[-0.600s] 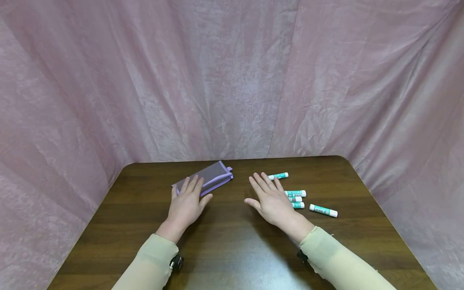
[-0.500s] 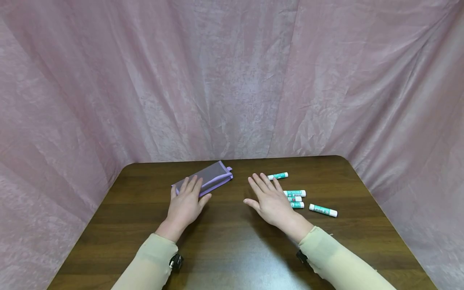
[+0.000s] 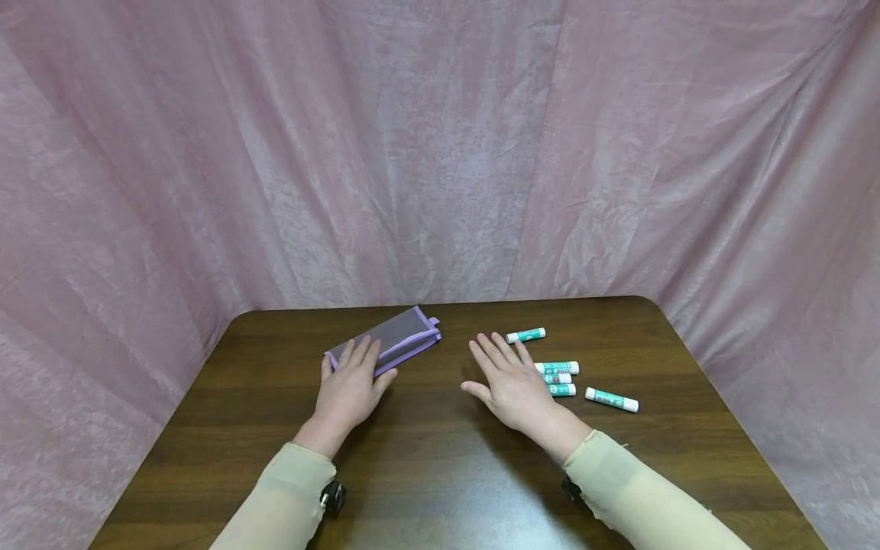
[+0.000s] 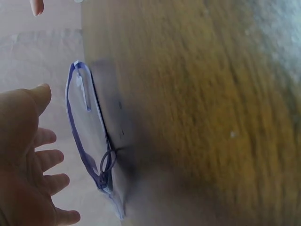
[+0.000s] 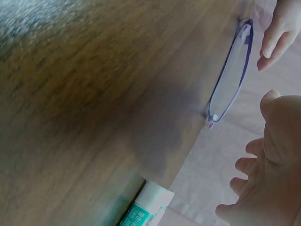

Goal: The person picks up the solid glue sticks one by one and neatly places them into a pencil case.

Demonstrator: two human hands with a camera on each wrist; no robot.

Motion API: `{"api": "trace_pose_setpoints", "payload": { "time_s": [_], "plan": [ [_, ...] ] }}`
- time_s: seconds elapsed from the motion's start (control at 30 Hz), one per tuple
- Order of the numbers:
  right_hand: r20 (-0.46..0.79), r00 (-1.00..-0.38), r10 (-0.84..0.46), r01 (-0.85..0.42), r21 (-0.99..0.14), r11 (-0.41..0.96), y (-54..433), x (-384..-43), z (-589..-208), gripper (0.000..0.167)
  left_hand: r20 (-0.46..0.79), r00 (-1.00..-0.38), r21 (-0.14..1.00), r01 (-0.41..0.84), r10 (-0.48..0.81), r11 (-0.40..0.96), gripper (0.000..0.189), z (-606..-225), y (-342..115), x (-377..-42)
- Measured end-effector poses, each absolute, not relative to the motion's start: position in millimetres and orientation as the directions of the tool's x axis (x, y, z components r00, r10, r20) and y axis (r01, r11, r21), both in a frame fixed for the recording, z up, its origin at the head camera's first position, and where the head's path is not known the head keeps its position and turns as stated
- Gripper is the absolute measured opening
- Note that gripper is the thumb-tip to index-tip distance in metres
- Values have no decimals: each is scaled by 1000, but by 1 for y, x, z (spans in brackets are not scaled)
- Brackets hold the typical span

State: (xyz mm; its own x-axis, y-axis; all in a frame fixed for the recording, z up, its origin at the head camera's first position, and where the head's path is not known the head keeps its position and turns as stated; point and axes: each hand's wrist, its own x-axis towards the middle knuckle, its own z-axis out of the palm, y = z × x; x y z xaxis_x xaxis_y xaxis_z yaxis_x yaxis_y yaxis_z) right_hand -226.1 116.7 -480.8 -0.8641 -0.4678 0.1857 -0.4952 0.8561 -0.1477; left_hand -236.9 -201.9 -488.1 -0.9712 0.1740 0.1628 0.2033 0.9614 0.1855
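Note:
My left hand [image 3: 347, 389] hovers palm down with spread fingers, its fingertips overlapping the near side of a grey zip pencil case [image 3: 395, 332] with purple edging. In the left wrist view, a gap shows between those fingers and the pencil case [image 4: 89, 122]. My right hand [image 3: 516, 389] is also held flat over the table, fingers straight and holding nothing. Beside it lie white-and-teal glue sticks: a stacked-looking row of three [image 3: 560, 368], partly hidden by the hand, one glue stick [image 3: 525, 335] beyond the fingertips, and another glue stick [image 3: 612, 400] to the right.
The brown wooden table [image 3: 440, 473] has rounded far corners. Pink velvety curtains [image 3: 440, 153] hang close behind its far edge and along both sides. A small black device [image 3: 333, 496] sits at the left sleeve cuff.
Both hands have shifted very slightly toward the left and nearer to me. The far glue stick now shows whole past the right fingertips. The pencil case stays in place.

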Motion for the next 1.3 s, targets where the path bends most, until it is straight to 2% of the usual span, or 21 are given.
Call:
{"api": "trace_pose_setpoints", "payload": {
  "time_s": [0.5,1.3],
  "plan": [
    [154,-870,-468,-489,-150,859,116,-227,-483,80,138,-977,200,188,162,962,72,-493,-207,-244],
    [207,-847,-489,-519,-127,845,113,-222,-488,76,54,-987,214,159,151,964,72,-499,-213,-247]
  ]
}}
